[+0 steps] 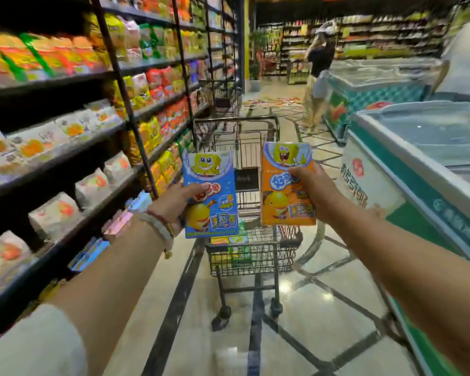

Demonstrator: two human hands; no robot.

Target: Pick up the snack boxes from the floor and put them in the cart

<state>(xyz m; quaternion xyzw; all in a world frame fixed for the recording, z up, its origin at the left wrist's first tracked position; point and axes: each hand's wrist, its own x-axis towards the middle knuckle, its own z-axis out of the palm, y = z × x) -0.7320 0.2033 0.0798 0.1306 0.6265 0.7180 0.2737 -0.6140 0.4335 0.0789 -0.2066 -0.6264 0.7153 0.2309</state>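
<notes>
Holding two snack boxes upright and face-on in front of the cart, one per hand, both raised above its near end. Left hand clamped on the blue box, thumb across the front near the left edge, fingers hidden behind; beaded bracelets on that wrist. Right hand clamped on the orange box, thumb over the front at the right edge, rest of the fingers out of sight behind. Edge grips like these probably keep the printed faces readable and leave each box free to drop straight down once released. Both boxes clear of the floor, so pickup appears done and only the drop into the cart remains.

Inside the cart, a few green and yellow packs already lying in the lower basket, just below the blue box. Beyond that basket, an upper wire section and a dark panel, partly hidden between the two boxes. Left of the cart, shelves stocked with packets, close alongside. Right of the cart, a chest freezer, near but not touching. Past the cart's far end, a second cart and a person standing well apart. Nothing lying between the boxes and the basket opening; only the cart's wire rim likely needs clearing on the way down.
</notes>
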